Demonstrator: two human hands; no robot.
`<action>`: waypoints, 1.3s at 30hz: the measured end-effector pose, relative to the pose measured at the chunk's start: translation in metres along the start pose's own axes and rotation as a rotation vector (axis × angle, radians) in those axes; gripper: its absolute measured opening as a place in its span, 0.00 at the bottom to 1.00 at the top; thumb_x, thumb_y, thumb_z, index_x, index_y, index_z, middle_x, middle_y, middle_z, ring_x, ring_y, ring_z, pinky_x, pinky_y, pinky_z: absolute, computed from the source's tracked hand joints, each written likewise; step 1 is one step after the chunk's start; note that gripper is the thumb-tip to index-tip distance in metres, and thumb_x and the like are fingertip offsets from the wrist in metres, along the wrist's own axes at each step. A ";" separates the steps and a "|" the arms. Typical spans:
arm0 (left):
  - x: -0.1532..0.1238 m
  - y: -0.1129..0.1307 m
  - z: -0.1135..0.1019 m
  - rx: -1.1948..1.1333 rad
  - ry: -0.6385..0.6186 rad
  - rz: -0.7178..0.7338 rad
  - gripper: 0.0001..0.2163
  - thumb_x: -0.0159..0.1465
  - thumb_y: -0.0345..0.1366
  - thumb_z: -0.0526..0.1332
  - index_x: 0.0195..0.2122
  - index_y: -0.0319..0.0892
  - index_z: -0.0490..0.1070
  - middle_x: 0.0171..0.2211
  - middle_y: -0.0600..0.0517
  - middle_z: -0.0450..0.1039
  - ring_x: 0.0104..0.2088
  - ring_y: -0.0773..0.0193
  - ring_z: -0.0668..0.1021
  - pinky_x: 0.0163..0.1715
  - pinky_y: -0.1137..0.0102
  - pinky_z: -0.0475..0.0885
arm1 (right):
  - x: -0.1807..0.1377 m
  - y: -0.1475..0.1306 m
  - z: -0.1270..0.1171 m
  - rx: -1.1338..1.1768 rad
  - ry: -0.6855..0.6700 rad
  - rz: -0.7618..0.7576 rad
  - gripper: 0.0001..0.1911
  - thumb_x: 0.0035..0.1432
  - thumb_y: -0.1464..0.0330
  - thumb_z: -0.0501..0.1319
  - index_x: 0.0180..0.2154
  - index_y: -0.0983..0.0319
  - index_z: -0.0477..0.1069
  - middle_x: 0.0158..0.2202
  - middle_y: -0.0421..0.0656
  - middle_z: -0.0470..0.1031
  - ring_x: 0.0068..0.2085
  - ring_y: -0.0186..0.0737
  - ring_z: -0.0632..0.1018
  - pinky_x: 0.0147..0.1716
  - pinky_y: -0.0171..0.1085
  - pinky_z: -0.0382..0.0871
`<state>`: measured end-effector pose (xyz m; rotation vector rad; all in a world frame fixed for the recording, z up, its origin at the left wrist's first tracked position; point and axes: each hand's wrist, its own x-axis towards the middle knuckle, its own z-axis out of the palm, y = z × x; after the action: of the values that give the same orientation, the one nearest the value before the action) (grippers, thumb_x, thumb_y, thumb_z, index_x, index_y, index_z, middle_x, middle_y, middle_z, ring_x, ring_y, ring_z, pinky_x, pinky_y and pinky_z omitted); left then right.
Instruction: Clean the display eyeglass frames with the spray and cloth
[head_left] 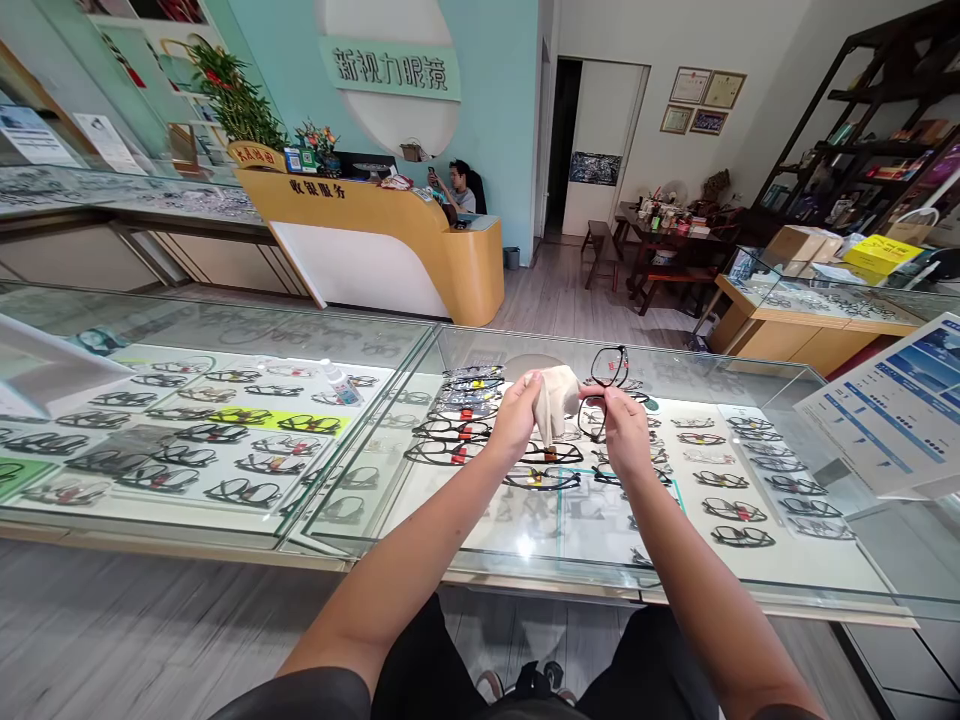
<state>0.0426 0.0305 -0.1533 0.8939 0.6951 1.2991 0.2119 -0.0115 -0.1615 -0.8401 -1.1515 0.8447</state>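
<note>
My left hand is closed on a pale beige cloth, which hangs in folds from the fingers. Black-framed eyeglasses are pinched in my right hand, turned so that one lens is above the other. The cloth's edge is close to the glasses; whether they touch I cannot tell. Both hands are above a glass display case. Beneath and beside them, rows of dark eyeglasses lie on the case, several with red tags.
A small clear bottle stands on the left part of the case. A printed sign leans at the right. Beyond are a wooden counter with a seated person, a dark table and another display case.
</note>
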 end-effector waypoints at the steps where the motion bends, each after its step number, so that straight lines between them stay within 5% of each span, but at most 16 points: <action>1: 0.000 0.000 0.001 0.016 -0.009 0.005 0.27 0.59 0.57 0.74 0.47 0.40 0.79 0.40 0.49 0.83 0.40 0.61 0.82 0.41 0.70 0.75 | 0.000 0.000 0.000 0.006 -0.001 0.001 0.18 0.70 0.53 0.63 0.42 0.55 0.87 0.41 0.44 0.85 0.45 0.49 0.79 0.53 0.47 0.71; 12: 0.000 -0.006 -0.001 0.129 -0.100 0.053 0.27 0.63 0.59 0.71 0.49 0.39 0.81 0.42 0.47 0.84 0.42 0.59 0.82 0.46 0.68 0.75 | 0.001 -0.008 -0.001 -0.085 -0.004 -0.066 0.19 0.71 0.51 0.62 0.43 0.53 0.88 0.45 0.44 0.86 0.51 0.51 0.81 0.63 0.49 0.66; 19: -0.021 0.035 -0.008 0.185 0.020 0.161 0.24 0.59 0.58 0.73 0.42 0.41 0.81 0.35 0.50 0.82 0.34 0.62 0.81 0.36 0.71 0.73 | 0.009 0.000 -0.009 -0.112 0.013 -0.068 0.20 0.72 0.53 0.60 0.41 0.56 0.86 0.43 0.46 0.84 0.48 0.49 0.79 0.55 0.47 0.70; 23: -0.057 0.067 -0.047 0.249 0.178 0.215 0.22 0.58 0.55 0.74 0.41 0.41 0.82 0.38 0.48 0.83 0.36 0.61 0.81 0.37 0.70 0.74 | 0.008 -0.002 -0.009 -0.132 -0.057 -0.077 0.21 0.73 0.53 0.57 0.42 0.57 0.85 0.44 0.46 0.84 0.48 0.49 0.80 0.51 0.46 0.72; 32: -0.116 0.099 -0.198 0.477 0.657 0.124 0.28 0.46 0.55 0.73 0.42 0.40 0.77 0.35 0.50 0.80 0.37 0.57 0.80 0.36 0.68 0.73 | 0.003 -0.010 -0.003 -0.267 -0.238 -0.081 0.25 0.73 0.50 0.54 0.40 0.59 0.82 0.44 0.47 0.84 0.50 0.50 0.80 0.55 0.46 0.68; 36: -0.120 0.096 -0.228 0.763 0.665 0.029 0.28 0.54 0.55 0.68 0.51 0.42 0.74 0.37 0.49 0.79 0.42 0.52 0.82 0.42 0.64 0.75 | -0.001 -0.018 0.005 -0.262 -0.308 -0.079 0.26 0.72 0.48 0.56 0.38 0.60 0.81 0.41 0.47 0.82 0.46 0.48 0.79 0.53 0.45 0.69; 39: -0.116 0.092 -0.232 0.933 0.606 0.016 0.27 0.59 0.50 0.65 0.56 0.40 0.73 0.50 0.43 0.80 0.55 0.46 0.80 0.56 0.58 0.74 | -0.004 -0.034 0.008 -0.251 -0.394 -0.068 0.26 0.72 0.49 0.56 0.37 0.60 0.81 0.38 0.46 0.82 0.42 0.46 0.78 0.49 0.43 0.70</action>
<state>-0.2191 -0.0428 -0.1965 1.2304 1.8646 1.2520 0.2077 -0.0291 -0.1313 -0.8541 -1.6501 0.8426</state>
